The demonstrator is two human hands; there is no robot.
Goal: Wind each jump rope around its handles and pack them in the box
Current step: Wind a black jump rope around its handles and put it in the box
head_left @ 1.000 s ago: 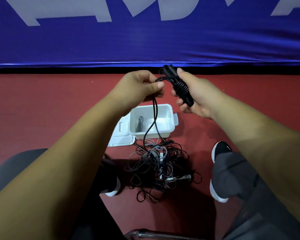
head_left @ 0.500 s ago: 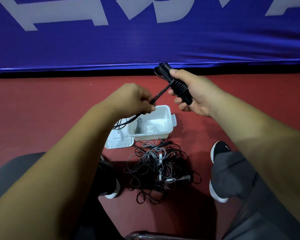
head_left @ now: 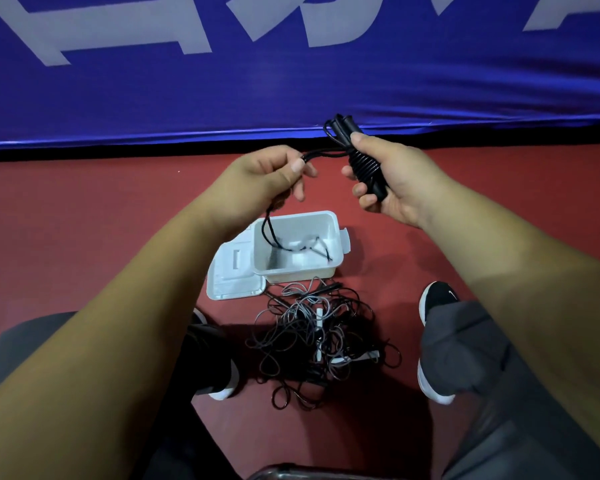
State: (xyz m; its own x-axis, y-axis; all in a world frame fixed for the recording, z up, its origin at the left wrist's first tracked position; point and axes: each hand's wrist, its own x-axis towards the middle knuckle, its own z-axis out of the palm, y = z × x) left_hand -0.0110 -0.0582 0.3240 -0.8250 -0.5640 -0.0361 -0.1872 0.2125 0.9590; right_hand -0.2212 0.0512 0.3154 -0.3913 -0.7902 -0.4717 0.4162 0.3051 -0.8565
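- Black jump rope [head_left: 365, 167] – two handles bundled together, cord coiled tightly round their middle – is held tilted in the air, above and beyond the box.
- Right hand [head_left: 397, 183] grips this bundle, with the fingers curled round the handles and the thumb laid over the coils.
- Left hand [head_left: 265, 181] pinches the unwound black cord between thumb and fingers, just beside the right hand; a short length spans the two.
- Loose cord tail [head_left: 269, 233] hangs from the left hand and loops across the box opening – contact with the box cannot be determined.
- White rectangular plastic box [head_left: 291, 274] stands open on the red floor [head_left: 84, 220].
- White flat lid [head_left: 236, 282] lies against the box's left side.
- Tangled pile of black and grey ropes [head_left: 312, 327] lies just in front of the box, between the feet.
- Black shoe with white sole [head_left: 439, 297] stands to the right of the pile.
- Blue banner with white lettering [head_left: 291, 91] runs along the far edge of the floor.
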